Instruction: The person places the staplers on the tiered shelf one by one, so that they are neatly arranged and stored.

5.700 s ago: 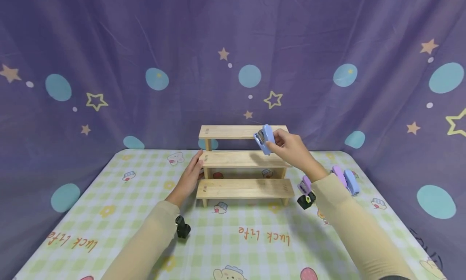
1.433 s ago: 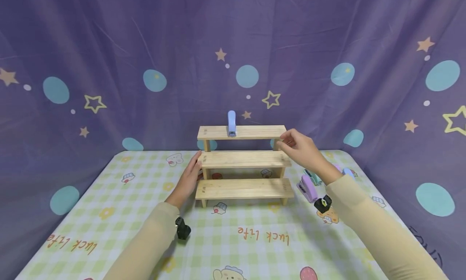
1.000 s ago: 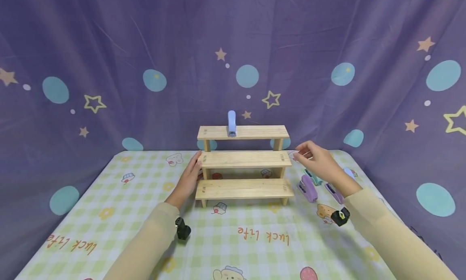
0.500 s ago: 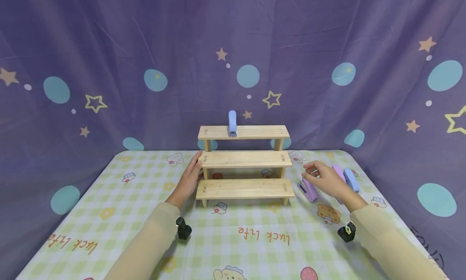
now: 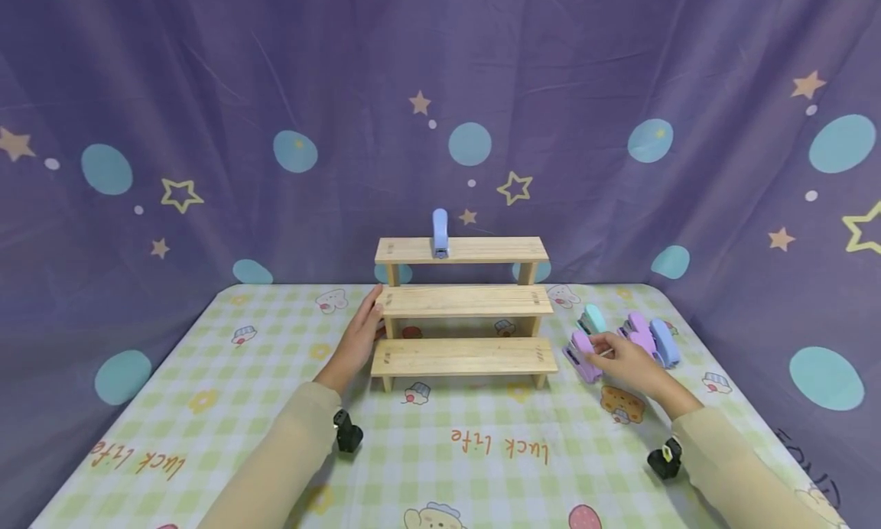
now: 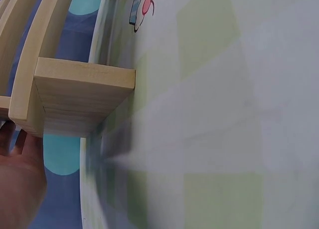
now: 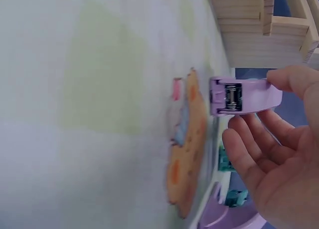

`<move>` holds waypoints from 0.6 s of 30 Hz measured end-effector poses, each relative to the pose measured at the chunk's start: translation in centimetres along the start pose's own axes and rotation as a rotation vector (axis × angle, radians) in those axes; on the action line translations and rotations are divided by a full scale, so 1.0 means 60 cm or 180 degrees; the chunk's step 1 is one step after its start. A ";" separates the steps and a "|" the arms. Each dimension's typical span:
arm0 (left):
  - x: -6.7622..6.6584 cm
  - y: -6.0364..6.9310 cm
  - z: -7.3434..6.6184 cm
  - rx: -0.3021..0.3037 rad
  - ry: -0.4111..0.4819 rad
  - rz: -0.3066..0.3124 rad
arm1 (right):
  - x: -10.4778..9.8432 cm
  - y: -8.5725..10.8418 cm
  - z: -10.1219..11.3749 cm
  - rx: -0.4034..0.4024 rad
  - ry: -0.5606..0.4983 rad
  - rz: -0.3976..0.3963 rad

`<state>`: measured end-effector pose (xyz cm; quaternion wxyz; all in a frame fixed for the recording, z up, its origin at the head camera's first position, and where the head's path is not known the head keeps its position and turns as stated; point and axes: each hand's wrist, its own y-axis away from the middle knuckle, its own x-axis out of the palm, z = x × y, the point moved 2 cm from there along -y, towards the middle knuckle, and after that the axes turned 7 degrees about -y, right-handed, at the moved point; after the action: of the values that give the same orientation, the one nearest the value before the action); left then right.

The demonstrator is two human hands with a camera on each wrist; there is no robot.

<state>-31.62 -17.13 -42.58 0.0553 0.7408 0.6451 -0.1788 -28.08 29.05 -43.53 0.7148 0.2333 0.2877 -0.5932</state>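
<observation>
My right hand (image 5: pixel 628 363) pinches a purple stapler (image 5: pixel 582 356) on the table right of the wooden stand. In the right wrist view the thumb lies on one side of that stapler (image 7: pixel 249 95) and fingers on the other. My left hand (image 5: pixel 355 342) rests against the left end of the three-tier wooden shelf (image 5: pixel 468 303), fingers fairly straight at the middle tier. In the left wrist view, fingertips of the left hand (image 6: pixel 21 181) touch a plank's end. A light blue stapler (image 5: pixel 440 234) stands on the top tier, end toward me.
Behind the gripped stapler is a mint green stapler (image 5: pixel 592 319). Farther right lie more purple (image 5: pixel 638 332) and blue (image 5: pixel 664 342) staplers, close together. A checkered cloth (image 5: pixel 289 407) covers the table; a purple curtain (image 5: pixel 344 70) hangs behind.
The blue stapler, earlier in the right hand, now stands on the top tier. The right hand then moved right and down to the purple stapler and took hold of it. The left hand stayed.
</observation>
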 end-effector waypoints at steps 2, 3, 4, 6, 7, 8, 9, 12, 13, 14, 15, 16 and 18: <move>0.001 0.000 0.002 0.0027 0.0014 -0.0029 | 0.004 0.000 -0.007 0.0050 -0.0031 0.0069; 0.001 0.000 0.002 0.0034 0.0029 -0.0041 | 0.005 0.000 -0.011 0.0068 -0.0058 0.0097; 0.001 0.001 0.002 0.0048 0.0031 -0.0043 | 0.006 0.000 -0.014 0.0089 -0.0085 0.0122; 0.002 0.001 0.002 0.0048 0.0035 -0.0053 | 0.008 0.000 -0.020 0.0123 -0.0119 0.0151; 0.002 0.002 0.002 0.0037 0.0031 -0.0061 | 0.008 0.000 -0.021 0.0133 -0.0146 0.0166; 0.002 0.002 0.002 0.0028 0.0032 -0.0064 | 0.008 0.000 -0.023 0.0142 -0.0162 0.0175; 0.001 0.002 0.002 0.0029 0.0026 -0.0064 | 0.008 0.000 -0.024 0.0153 -0.0178 0.0182; 0.001 0.003 0.001 0.0016 0.0037 -0.0059 | 0.007 0.000 -0.028 0.0208 -0.0227 0.0213; 0.000 0.002 0.001 0.0019 0.0040 -0.0053 | 0.007 0.000 -0.028 0.0223 -0.0244 0.0213; 0.000 0.002 0.002 0.0024 0.0044 -0.0045 | 0.007 -0.001 -0.029 0.0229 -0.0251 0.0212; 0.000 0.002 0.002 0.0033 0.0046 -0.0028 | 0.007 -0.001 -0.029 0.0232 -0.0259 0.0207; 0.000 0.001 0.001 0.0024 0.0047 -0.0024 | 0.006 -0.001 -0.029 0.0230 -0.0269 0.0200; 0.000 0.001 0.001 -0.0007 0.0053 -0.0019 | 0.005 -0.001 -0.027 0.0211 -0.0289 0.0174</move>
<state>-31.58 -17.19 -42.66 0.0503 0.7403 0.6479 -0.1721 -28.29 29.89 -44.92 0.7349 0.2375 0.2287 -0.5927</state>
